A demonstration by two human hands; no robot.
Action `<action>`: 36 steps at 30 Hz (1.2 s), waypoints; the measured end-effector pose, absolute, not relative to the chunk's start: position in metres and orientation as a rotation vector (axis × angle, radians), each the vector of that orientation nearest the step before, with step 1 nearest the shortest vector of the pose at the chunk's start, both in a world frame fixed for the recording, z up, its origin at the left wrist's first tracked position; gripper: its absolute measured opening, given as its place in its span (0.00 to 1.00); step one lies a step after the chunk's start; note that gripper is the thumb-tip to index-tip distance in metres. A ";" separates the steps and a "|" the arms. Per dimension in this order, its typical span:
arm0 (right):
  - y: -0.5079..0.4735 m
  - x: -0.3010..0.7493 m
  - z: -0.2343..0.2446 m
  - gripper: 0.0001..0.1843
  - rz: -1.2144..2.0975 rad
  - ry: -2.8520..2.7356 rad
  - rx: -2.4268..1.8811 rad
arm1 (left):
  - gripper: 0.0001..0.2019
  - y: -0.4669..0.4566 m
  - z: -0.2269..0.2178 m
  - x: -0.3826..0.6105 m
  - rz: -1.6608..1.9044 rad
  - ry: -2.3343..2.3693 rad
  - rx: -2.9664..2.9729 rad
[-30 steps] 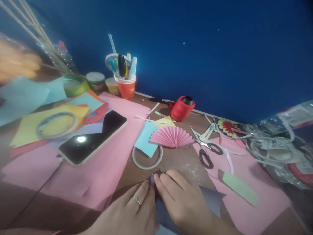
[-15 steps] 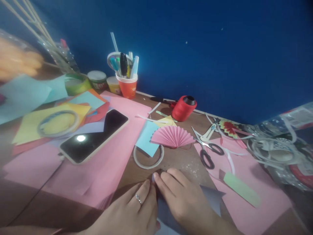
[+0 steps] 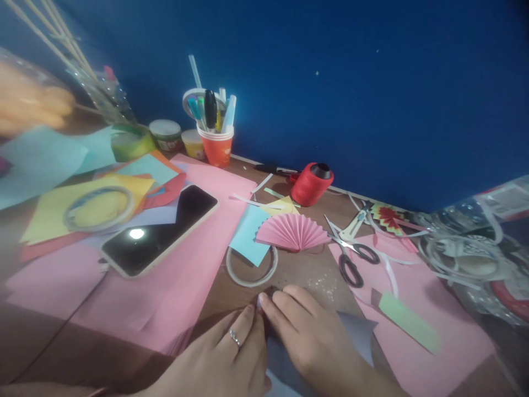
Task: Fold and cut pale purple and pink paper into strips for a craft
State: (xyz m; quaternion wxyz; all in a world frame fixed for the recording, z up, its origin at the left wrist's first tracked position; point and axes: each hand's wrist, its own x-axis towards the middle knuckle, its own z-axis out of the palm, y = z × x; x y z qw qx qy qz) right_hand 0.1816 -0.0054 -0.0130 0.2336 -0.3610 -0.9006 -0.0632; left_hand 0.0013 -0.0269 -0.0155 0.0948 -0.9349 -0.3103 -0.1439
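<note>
Both my hands rest at the near edge of the table on a pale lavender sheet of paper (image 3: 357,333). My left hand (image 3: 223,358), with a ring on one finger, has its fingers pressed together on the paper's folded far edge. My right hand (image 3: 308,336) meets it fingertip to fingertip and pinches the same fold. Just beyond my fingers lie a ring of tape (image 3: 251,270), a light blue paper piece (image 3: 248,234) and a pink pleated paper fan (image 3: 292,231).
A phone (image 3: 159,230) lies on pink paper (image 3: 182,275) at left beside yellow paper with another tape ring (image 3: 99,207). Scissors (image 3: 349,256), red thread spool (image 3: 311,183), an orange cup of markers (image 3: 215,144), small jars (image 3: 165,135) and plastic bags (image 3: 475,248) stand around.
My hands stay pressed on the fold; the view has shifted only slightly.
</note>
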 end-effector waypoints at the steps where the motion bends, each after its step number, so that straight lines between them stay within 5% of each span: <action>1: -0.005 0.182 -0.013 0.14 -0.168 -2.480 -0.993 | 0.13 -0.027 -0.015 0.002 -0.428 -0.929 -2.770; 26: -0.008 0.192 -0.016 0.12 -0.173 -2.406 -1.007 | 0.18 -0.017 -0.015 0.000 -0.301 -0.886 -2.783; 36: -0.003 0.220 -0.004 0.17 -0.038 -2.587 -1.060 | 0.32 -0.012 -0.002 0.007 -0.318 -1.193 -2.813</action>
